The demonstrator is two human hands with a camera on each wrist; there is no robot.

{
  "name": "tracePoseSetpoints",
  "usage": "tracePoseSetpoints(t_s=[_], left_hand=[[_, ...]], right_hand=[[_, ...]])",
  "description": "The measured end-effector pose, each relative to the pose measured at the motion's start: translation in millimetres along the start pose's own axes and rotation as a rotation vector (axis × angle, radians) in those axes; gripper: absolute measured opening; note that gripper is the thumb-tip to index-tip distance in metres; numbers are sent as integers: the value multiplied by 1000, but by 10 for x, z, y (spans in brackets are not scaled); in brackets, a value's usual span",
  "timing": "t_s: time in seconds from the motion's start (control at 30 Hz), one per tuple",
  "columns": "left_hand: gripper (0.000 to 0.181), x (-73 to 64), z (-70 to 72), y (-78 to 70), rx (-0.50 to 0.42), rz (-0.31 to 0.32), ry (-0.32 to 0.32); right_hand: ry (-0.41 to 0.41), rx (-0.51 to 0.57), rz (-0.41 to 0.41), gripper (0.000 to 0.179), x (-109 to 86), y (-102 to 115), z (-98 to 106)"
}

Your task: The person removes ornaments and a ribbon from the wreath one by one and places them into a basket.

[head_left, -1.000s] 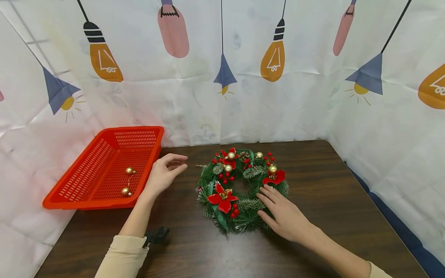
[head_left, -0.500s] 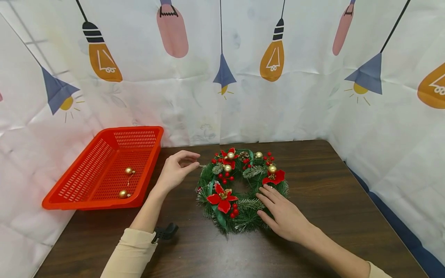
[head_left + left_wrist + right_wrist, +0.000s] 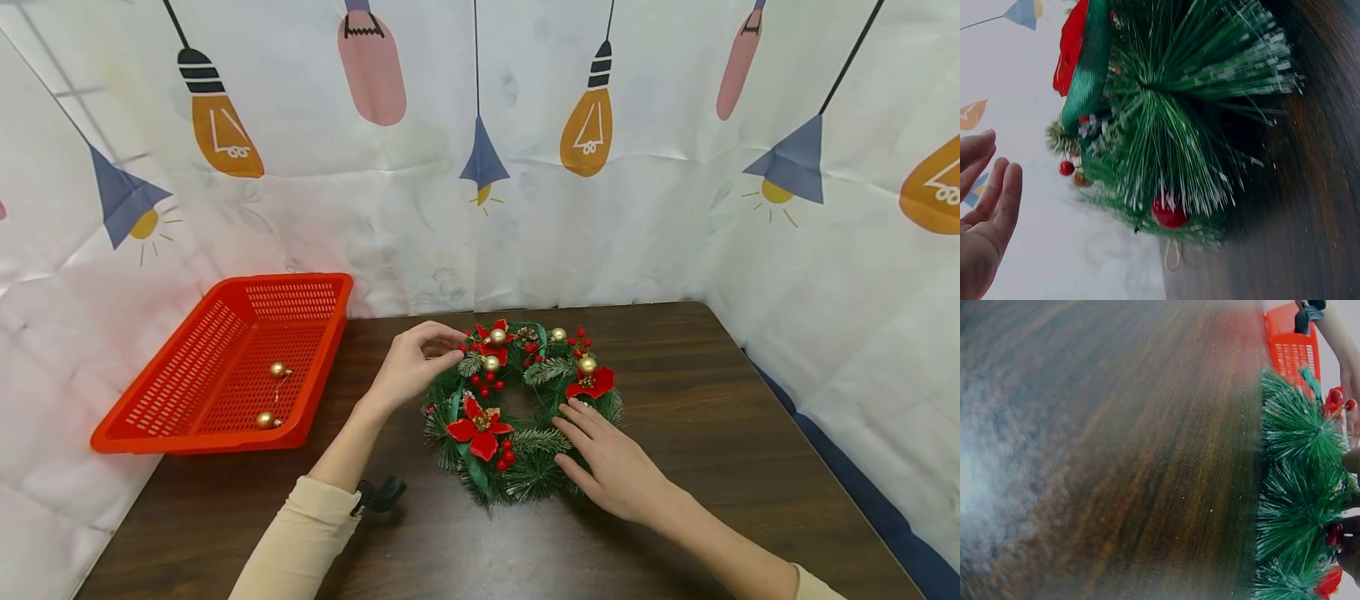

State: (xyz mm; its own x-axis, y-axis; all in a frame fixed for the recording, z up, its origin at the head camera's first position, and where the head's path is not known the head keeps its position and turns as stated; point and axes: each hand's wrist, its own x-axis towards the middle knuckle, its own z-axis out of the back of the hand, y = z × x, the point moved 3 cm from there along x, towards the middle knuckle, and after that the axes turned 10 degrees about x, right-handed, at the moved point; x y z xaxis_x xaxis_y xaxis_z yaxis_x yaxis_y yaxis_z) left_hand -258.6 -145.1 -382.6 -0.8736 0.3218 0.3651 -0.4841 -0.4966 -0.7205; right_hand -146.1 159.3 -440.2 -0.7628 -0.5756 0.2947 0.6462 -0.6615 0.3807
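A green Christmas wreath (image 3: 534,479) lies on the dark wooden table, dressed with red poinsettias (image 3: 482,429), red berries and several gold baubles (image 3: 491,363). My left hand (image 3: 416,362) hovers at its upper left edge, fingertips close to the berries and gold baubles there. In the left wrist view the fingers (image 3: 1007,194) are apart with nothing seen between them. My right hand (image 3: 618,475) rests on the wreath's lower right side, fingers extended over the needles. The right wrist view shows its fingertips beside a red berry (image 3: 1334,534) at the frame's edge.
A red plastic basket (image 3: 187,442) stands at the left with two gold baubles (image 3: 266,420) inside. A twine loop (image 3: 1173,255) sticks out from the wreath. White printed cloth (image 3: 420,233) hangs behind and beside the table (image 3: 697,400).
My left hand has moved right, from beside the basket to the wreath's upper left edge. A gold bauble in the basket has rolled slightly left. My right hand stays in place.
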Motion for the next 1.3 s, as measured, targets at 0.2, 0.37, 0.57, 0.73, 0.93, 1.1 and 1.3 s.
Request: tracePoseSetpoints(t_s=[0.2,0.37,0.57,0.73,0.93,1.1,1.3], left_hand=[[23,64,-120,-49,-13,-32,30],[22,109,-205,-83,16,-49,53],[21,158,-285,-112,43,-60,70],[22,177,-334,-114,74,-64,86],[21,180,-377,-89,133,-71,109],[22,179,-388,-78,164,-73,144],[21,185,-396,-59,196,-78,173]], right_hand=[[-1,-2,0,57,1,-2,3],[-5,-2,5,56,0,-4,0],[-5,-5,3,56,1,-8,-3],[-4,0,-2,56,3,-9,-5],[0,8,-5,55,1,-5,-6],[-1,7,-5,56,4,-7,-5],[-3,6,-2,56,7,-11,-7]])
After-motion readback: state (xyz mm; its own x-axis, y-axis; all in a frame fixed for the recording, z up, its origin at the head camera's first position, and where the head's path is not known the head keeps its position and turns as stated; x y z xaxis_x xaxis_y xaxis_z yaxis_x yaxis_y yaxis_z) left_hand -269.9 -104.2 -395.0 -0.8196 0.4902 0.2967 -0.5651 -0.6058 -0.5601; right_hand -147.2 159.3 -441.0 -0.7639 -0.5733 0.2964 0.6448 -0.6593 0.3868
